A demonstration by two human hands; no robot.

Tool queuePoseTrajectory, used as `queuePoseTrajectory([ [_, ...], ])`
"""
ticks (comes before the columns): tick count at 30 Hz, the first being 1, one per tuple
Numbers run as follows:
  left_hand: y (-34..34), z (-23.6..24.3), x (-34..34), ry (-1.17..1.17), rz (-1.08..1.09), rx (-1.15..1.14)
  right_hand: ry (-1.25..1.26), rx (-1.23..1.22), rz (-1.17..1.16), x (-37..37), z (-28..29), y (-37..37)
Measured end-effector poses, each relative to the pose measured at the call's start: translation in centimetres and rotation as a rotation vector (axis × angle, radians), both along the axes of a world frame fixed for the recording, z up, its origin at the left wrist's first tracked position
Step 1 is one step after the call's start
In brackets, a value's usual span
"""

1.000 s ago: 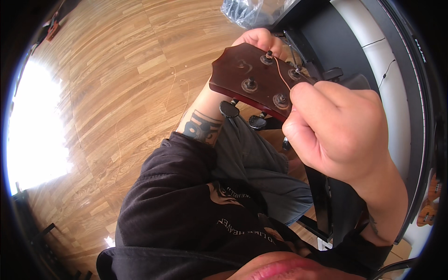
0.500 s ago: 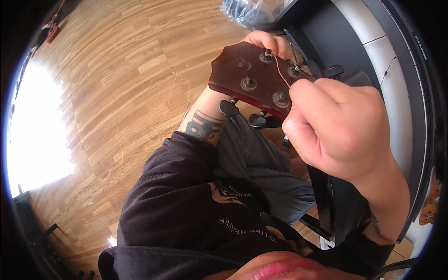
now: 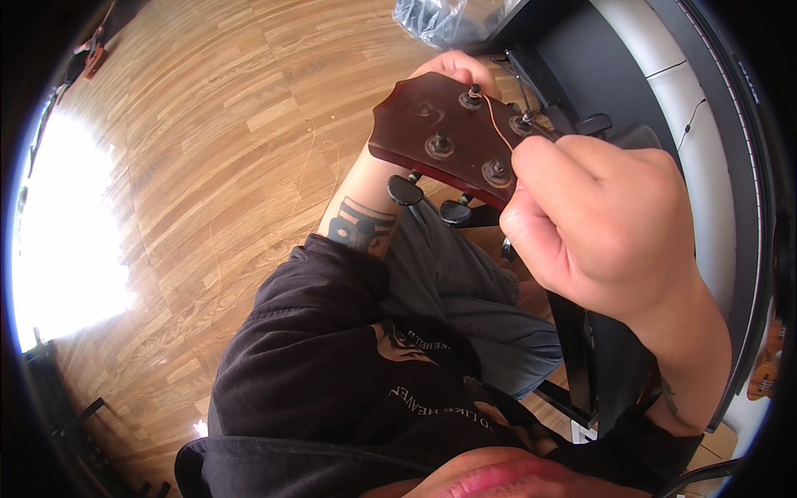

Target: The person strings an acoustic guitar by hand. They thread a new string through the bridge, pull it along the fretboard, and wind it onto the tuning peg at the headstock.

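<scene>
The dark red-brown headstock (image 3: 423,116) of a guitar or similar stringed instrument is tilted in front of me, with several metal posts on its face. A copper-coloured string (image 3: 499,124) runs from the far post (image 3: 474,93) down to my right hand (image 3: 602,220), closed in a pinch on it. Behind the headstock passes my left forearm; my left hand (image 3: 455,65) is curled at the far edge, at the tuning peg of that post, which the fingers mostly hide. Black tuning buttons (image 3: 405,190) stick out along the near edge. The neck is hidden by my right hand.
Thin loose strings (image 3: 217,266) lie on the wooden floor (image 3: 191,166). A black keyboard (image 3: 743,149) on its stand curves along the right. Clear plastic wrapping (image 3: 436,21) lies at the top. A small stringed instrument (image 3: 764,378) shows at the right rim.
My left hand has shifted a little to the left at the far edge, its fingers turned. The headstock has moved slightly left and up. My right hand keeps its pinch on the string.
</scene>
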State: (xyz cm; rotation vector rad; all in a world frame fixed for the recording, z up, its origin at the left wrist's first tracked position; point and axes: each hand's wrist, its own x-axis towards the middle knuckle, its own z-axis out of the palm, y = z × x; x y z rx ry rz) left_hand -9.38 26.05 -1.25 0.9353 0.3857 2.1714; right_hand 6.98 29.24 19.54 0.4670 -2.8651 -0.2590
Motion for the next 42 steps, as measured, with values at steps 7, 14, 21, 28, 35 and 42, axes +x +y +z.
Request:
queuePoseTrajectory([
  [7,2.0,-1.0,0.0,-0.136,-0.337,0.384,0.006,-0.008,0.007,-0.1,0.0,-0.1],
  [14,1.5,-1.0,0.0,-0.143,-0.217,0.175,0.008,-0.008,-0.002,0.0,0.0,-0.1],
  [21,1.8,1.4,1.8,-0.26,-0.356,0.457,-0.01,-0.031,-0.002,0.0,0.0,-0.1],
  [28,1.7,-0.1,0.7,-0.278,-0.274,0.219,-0.002,-0.011,-0.007,-0.1,0.0,0.0],
  [35,2.1,0.3,-0.7,-0.004,-0.244,0.387,0.006,0.006,-0.037,0.1,0.1,-0.3],
  [42,2.8,0.0,-1.9,-0.026,-0.448,0.535,-0.002,0.004,-0.04,-0.1,0.3,-0.5],
])
